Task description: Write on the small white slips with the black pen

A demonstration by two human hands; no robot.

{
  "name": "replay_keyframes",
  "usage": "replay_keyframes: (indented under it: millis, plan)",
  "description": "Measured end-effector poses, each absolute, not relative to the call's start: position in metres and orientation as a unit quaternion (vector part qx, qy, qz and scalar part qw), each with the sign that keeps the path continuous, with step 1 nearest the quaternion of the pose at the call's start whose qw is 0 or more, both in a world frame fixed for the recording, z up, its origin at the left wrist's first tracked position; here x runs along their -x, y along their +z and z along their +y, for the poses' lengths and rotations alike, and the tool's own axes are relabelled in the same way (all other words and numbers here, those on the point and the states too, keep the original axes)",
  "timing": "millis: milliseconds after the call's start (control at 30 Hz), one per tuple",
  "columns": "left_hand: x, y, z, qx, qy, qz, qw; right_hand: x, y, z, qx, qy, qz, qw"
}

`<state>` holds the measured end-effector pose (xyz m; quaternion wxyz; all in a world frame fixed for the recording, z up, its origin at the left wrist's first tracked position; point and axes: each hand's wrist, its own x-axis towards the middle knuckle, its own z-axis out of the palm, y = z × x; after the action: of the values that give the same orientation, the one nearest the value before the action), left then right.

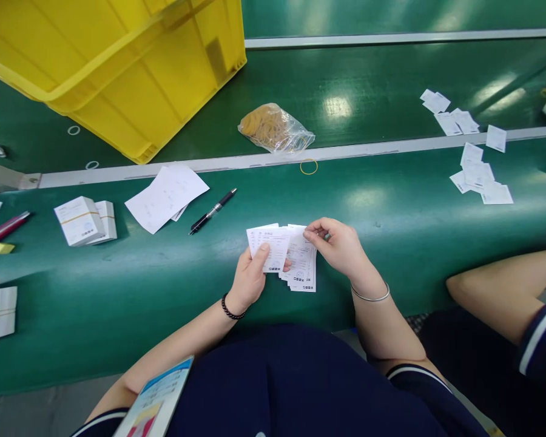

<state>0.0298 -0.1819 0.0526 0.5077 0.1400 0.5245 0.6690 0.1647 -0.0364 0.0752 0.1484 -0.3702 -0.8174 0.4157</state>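
Centrally, thin white cards (275,240) of stiff, flat paper, printed with fine lines and small dark square codes, fan out in overlapping layers between the two hands, just above the smooth green bench (173,291). The left hand (250,276) clamps the near part of the fan, its thumb laid over the top card and fingertips showing past the edge beneath; a string of round dark beads (231,308) circles that wrist. The right hand (339,247) pinches the upper corner of the fan's right part between thumb and forefinger, the other fingers curled in; a thin, shiny metal bangle (372,297) rings its wrist. Beyond them, a slim pen (213,211), black with a clear middle, lies slantwise beside slightly curled loose sheets (164,200). Further left sit blocky, square-edged bundles (79,221) of white card, a tan band stretched around the front one. A crinkled clear bag (275,128), filled with tangled tan bands, slumps against a pale, straight strip (373,147), and one yellow loop (308,167) lies just in front. The ribbed yellow crate (177,85) is hard plastic with a thick rim. To the right, small square slips (477,174) lie scattered in loose, overlapping clusters near a co-worker's bent elbow (464,282).
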Motion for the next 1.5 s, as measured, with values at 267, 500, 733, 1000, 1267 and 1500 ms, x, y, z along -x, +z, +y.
replay_keyframes:
  millis: [267,500,733,1000,1267,1500]
  plan:
    - [-0.037,0.043,-0.187,-0.162,0.632,0.521,0.550,-0.154,0.082,-0.056,0.326,0.562,-0.745,0.151]
    - [-0.036,0.039,-0.189,-0.191,0.621,0.536,0.540,-0.152,0.079,-0.057,0.328,0.615,-0.701,0.153]
    - [-0.039,0.039,-0.187,-0.158,0.650,0.540,0.511,-0.149,0.073,-0.061,0.318,0.618,-0.694,0.186]
    - [-0.028,0.051,-0.178,-0.097,0.717,0.538,0.433,-0.162,0.075,-0.042,0.328,0.568,-0.744,0.132]
    - [-0.028,0.053,-0.181,-0.139,0.683,0.529,0.484,-0.160,0.072,-0.036,0.355,0.362,-0.849,0.149]
    - [-0.036,0.038,-0.189,-0.196,0.643,0.511,0.535,-0.151,0.075,-0.058,0.318,0.571,-0.735,0.182]
